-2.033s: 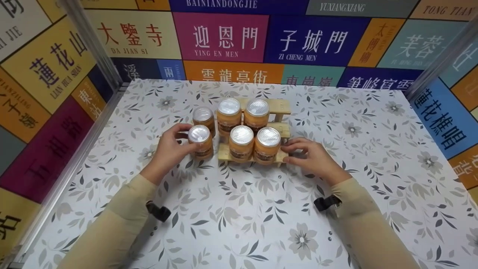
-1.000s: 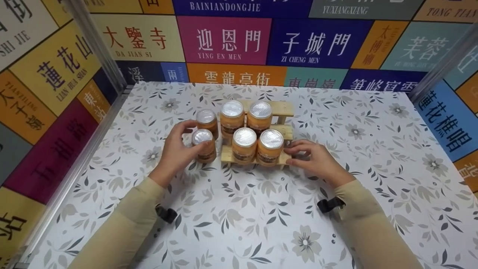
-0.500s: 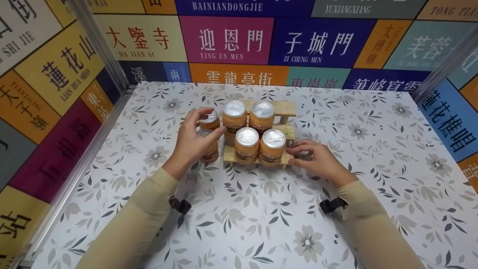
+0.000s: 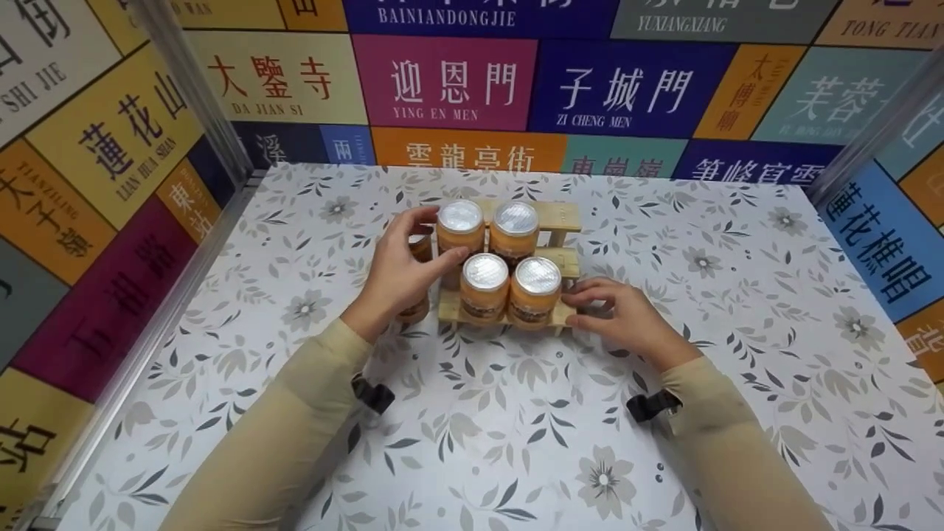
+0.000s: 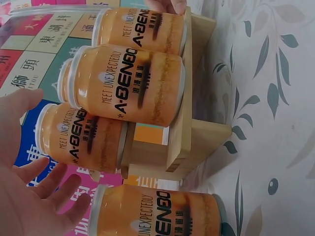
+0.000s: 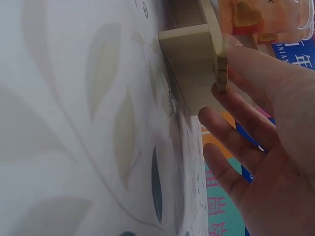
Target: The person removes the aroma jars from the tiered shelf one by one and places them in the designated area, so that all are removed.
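A three-step wooden rack (image 4: 558, 215) holds orange cans with silver lids. Two stand on its front step, the front left can (image 4: 484, 295) and the front right can (image 4: 537, 299). Behind them are the rear left can (image 4: 460, 228) and the rear right can (image 4: 515, 232). My left hand (image 4: 402, 265) is spread around the rear left can, its thumb and fingers apart by the lid in the left wrist view. My right hand (image 4: 623, 313) pinches the right end of the front step between thumb and fingers, as the right wrist view shows.
Left of the rack, partly hidden by my left hand, stand a loose can (image 4: 420, 249) and another loose can (image 4: 414, 313) on the floral tablecloth (image 4: 501, 413). Panels with printed characters (image 4: 450, 81) rise behind and beside the table.
My left hand has let go of the loose front can and moved right and back to the rear left can on the rack. The right hand keeps its grip on the rack.
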{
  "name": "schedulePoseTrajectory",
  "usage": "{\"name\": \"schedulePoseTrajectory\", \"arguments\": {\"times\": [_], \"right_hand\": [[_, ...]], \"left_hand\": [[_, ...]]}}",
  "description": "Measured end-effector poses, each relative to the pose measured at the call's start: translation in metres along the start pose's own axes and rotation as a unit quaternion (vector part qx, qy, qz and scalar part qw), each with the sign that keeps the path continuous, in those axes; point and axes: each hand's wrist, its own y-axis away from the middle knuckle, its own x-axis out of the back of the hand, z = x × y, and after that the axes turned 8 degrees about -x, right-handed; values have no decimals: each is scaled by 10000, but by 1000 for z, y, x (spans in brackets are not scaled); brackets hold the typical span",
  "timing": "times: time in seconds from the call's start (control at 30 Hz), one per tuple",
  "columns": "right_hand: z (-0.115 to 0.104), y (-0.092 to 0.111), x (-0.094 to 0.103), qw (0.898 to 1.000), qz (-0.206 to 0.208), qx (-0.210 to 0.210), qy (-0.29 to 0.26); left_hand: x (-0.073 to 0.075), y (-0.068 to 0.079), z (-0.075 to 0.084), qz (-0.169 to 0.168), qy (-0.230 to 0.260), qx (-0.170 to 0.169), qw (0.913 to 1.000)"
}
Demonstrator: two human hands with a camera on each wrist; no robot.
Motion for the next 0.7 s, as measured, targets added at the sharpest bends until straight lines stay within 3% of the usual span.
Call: {"name": "schedulePoseTrajectory", "arguments": {"times": [0.3,0.7], "right_hand": [[-3,1,3,9999,-101,-121,-27],[-3,2,3,9998,-129,-152,-98]], "left_hand": [[-8,-11,-4,33,82,219,9997],[-16,-17,-6,160,155,149,9996]]}}
